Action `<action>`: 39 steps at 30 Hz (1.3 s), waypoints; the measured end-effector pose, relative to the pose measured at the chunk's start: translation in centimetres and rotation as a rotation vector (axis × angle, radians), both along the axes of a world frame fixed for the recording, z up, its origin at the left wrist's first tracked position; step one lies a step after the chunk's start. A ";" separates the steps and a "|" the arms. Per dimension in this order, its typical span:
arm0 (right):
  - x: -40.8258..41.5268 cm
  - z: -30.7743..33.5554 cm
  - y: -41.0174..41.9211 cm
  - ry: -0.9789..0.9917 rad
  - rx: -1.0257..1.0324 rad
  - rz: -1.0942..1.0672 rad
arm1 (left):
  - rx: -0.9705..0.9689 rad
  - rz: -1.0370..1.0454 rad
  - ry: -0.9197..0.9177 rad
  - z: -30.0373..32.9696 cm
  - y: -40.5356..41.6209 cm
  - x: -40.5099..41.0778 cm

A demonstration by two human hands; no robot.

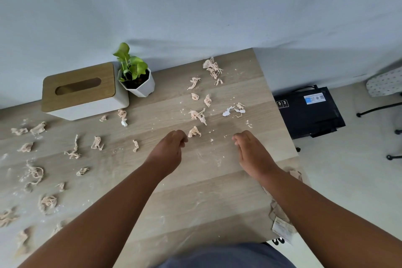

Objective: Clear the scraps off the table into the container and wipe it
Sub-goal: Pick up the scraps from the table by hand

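Note:
Pinkish crumpled scraps and fine crumbs lie scattered over the light wooden table [217, 191]. My left hand [168, 151] hovers over the table's middle with its fingers curled in, right next to one scrap [194, 132]; nothing shows in it. My right hand [252, 151] stands on its edge about a hand's width to the right, fingers straight and together, empty. More scraps [212, 67] lie beyond both hands, and several others [46, 202] cover the left part. A black container [309, 111] sits on the floor past the table's right edge.
A tissue box with a wooden lid [80, 91] and a small potted plant [137, 78] stand at the back by the wall. A crumpled beige cloth or paper [280, 215] hangs at the right table edge under my right forearm. Chair legs [378, 109] stand far right.

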State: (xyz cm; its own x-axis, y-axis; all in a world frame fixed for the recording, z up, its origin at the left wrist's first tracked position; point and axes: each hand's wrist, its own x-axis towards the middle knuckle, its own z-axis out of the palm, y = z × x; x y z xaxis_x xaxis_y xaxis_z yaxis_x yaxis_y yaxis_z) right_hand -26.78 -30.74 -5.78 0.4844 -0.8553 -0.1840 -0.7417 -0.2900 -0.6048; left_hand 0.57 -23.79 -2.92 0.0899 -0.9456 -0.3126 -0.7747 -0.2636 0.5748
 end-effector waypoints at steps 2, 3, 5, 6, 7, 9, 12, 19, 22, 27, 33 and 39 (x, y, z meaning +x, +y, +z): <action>0.0 0.0 0.3 -0.024 -0.005 -0.003 | 0.005 -0.012 -0.005 0.0 0.1 0.0; 0.0 0.0 0.4 -0.037 -0.009 -0.003 | 0.007 -0.012 -0.008 0.0 0.2 0.0; 0.0 -0.1 0.6 -0.052 -0.018 -0.001 | 0.020 -0.019 -0.007 -0.1 0.2 0.0; 0.0 -0.1 0.6 -0.056 -0.019 0.000 | 0.030 -0.021 -0.004 -0.1 0.2 -0.1; -0.1 -0.2 0.6 -0.063 -0.024 -0.001 | 0.042 -0.015 -0.001 -0.1 0.2 -0.1; -0.1 -0.3 0.6 -0.086 -0.044 -0.006 | 0.065 0.017 0.000 -0.1 0.1 -0.1; -0.1 -0.2 0.6 -0.110 -0.087 -0.009 | 0.040 0.064 -0.001 -0.4 -0.1 -0.2; 0.0 0.3 0.1 0.040 -0.157 -0.043 | -0.014 0.033 -0.128 -0.5 -0.5 -0.4; 0.1 0.6 -0.5 0.126 -0.192 -0.044 | -0.028 0.039 -0.194 -0.8 -0.6 -0.6; 0.4 0.6 -2.0 0.160 -0.188 -0.066 | -0.025 0.052 -0.202 -1.4 -1.2 -0.5; 0.4 0.5 -4.4 0.170 -0.192 -0.066 | -0.037 0.021 -0.202 -2.0 -2.0 -0.2; 0.6 0.0 -7.2 0.234 -0.184 -0.080 | -0.051 -0.014 -0.190 -2.8 -3.1 -0.3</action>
